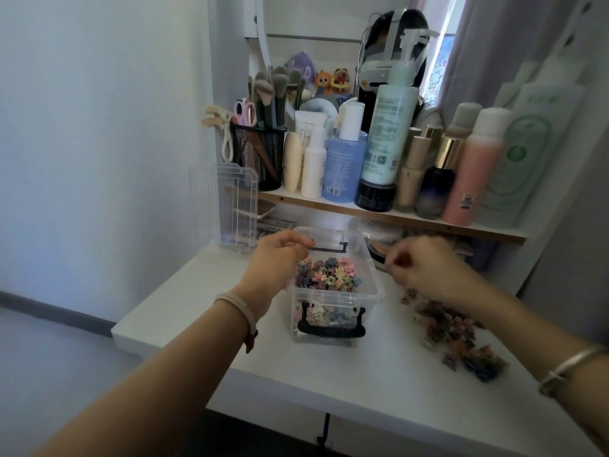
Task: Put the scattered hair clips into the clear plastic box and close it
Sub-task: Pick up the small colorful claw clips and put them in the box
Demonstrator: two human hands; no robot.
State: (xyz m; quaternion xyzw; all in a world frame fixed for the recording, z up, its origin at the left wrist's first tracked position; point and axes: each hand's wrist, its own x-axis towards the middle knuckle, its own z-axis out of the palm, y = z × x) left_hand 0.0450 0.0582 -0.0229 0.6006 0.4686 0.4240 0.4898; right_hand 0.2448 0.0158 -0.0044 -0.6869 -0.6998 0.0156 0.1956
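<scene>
The clear plastic box (pixel 372 285) stands open in the middle of the white desk, partly filled with small pastel hair clips (pixel 329 275). It has black latch handles front and back. My left hand (pixel 276 262) hovers over the box's left rim with fingers curled toward the thumb; whether it holds anything is hidden. My right hand (pixel 418 268), blurred, is just right of the box, its fingers pinched together around what look like small clips. A pile of scattered hair clips (pixel 454 338) lies on the desk under and behind my right wrist. The clear lid (pixel 237 206) stands upright at the back left.
A wooden shelf (pixel 412 221) crowded with bottles runs just behind and above the box. A black mesh cup of brushes (pixel 260 153) stands at its left end. Under the shelf lie small flat items. The desk's left edge (pixel 158 291) drops to the floor.
</scene>
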